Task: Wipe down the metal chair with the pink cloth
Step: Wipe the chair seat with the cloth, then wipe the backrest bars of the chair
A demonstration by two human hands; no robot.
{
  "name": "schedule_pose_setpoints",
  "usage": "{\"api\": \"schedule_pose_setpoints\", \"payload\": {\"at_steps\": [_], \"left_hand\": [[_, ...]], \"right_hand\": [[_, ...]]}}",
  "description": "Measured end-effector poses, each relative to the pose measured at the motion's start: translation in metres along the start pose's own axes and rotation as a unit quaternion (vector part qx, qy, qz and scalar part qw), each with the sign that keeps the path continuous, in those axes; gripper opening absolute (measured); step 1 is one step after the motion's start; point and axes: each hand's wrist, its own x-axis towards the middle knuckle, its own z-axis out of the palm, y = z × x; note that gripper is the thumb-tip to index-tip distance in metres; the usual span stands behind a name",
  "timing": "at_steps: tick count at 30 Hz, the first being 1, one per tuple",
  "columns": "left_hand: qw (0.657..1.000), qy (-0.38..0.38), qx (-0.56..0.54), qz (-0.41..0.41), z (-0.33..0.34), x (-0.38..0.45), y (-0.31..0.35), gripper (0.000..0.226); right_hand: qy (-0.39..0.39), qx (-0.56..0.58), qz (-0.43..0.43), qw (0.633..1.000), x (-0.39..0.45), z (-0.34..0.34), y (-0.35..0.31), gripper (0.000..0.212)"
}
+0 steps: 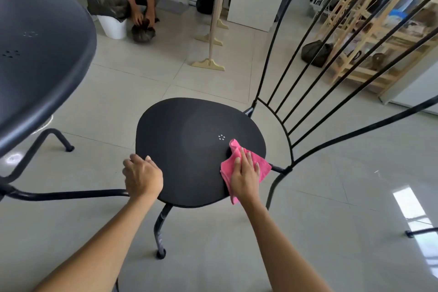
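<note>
I am wiping the seat of the metal chair [194, 140], and the pink cloth [248, 168] lies flat on the seat's near right edge, close to where the backrest bars meet the frame. To do this well, I judge I should keep my palm spread over the cloth so the whole pad presses evenly, then sweep in overlapping strokes across the seat towards the far left rim. One corner hangs over the edge near my wrist, so I should gather it in before it slips off.

My right hand [244, 173] lies on top of the cloth with straight fingers pointing away from me, pressing down rather than gripping. My left hand [142, 176] curls over the seat's near left rim, fingers wrapped on the edge, bracing the chair. Both forearms reach forward and down from the bottom of the view.

The backrest bars and legs look untouched, by my guess, and would follow the seat.
</note>
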Motion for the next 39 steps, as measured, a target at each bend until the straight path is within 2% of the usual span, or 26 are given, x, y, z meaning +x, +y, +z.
{"api": "schedule_pose_setpoints", "payload": {"at_steps": [2, 4, 7, 9, 17, 23, 28, 30, 34, 36, 39], "left_hand": [[0.994, 0.009, 0.07, 0.082, 0.003, 0.006, -0.002, 0.047], [0.978, 0.003, 0.13, 0.165, 0.007, 0.008, -0.001, 0.049], [0.953, -0.052, 0.177, 0.241, 0.017, 0.001, 0.018, 0.051], [0.94, -0.082, 0.187, 0.273, 0.031, -0.01, 0.038, 0.052], [0.917, -0.154, 0.152, 0.337, 0.09, -0.054, 0.11, 0.054], [0.89, -0.2, 0.123, 0.391, 0.12, -0.076, 0.149, 0.052], [0.874, -0.171, 0.154, 0.429, 0.131, -0.09, 0.143, 0.054], [0.872, -0.167, 0.16, 0.432, 0.131, -0.089, 0.143, 0.054], [0.866, -0.152, 0.168, 0.445, 0.132, -0.088, 0.143, 0.053], [0.87, -0.158, 0.164, 0.438, 0.133, -0.087, 0.143, 0.054], [0.872, -0.165, 0.158, 0.433, 0.134, -0.086, 0.143, 0.054]], "right_hand": [[0.01, 0.088, 0.043, 0.995, -0.005, -0.016, -0.006, 0.051], [0.029, 0.175, 0.081, 0.981, -0.012, -0.034, -0.007, 0.04], [0.045, 0.329, 0.131, 0.934, -0.02, -0.058, 0.003, 0.032], [0.053, 0.39, 0.147, 0.908, -0.023, -0.07, 0.016, 0.031], [0.057, 0.448, 0.157, 0.878, -0.04, -0.106, 0.065, 0.031], [0.103, 0.51, 0.186, 0.834, -0.058, -0.121, 0.088, 0.031], [0.102, 0.595, 0.186, 0.775, -0.035, -0.136, 0.082, 0.038], [0.091, 0.597, 0.157, 0.782, -0.018, -0.137, 0.067, 0.04], [0.088, 0.488, 0.075, 0.865, 0.008, -0.113, 0.044, 0.033], [0.146, 0.424, 0.08, 0.89, 0.015, -0.099, 0.043, 0.02], [0.249, 0.339, 0.116, 0.9, 0.021, -0.089, 0.041, 0.018]]}}
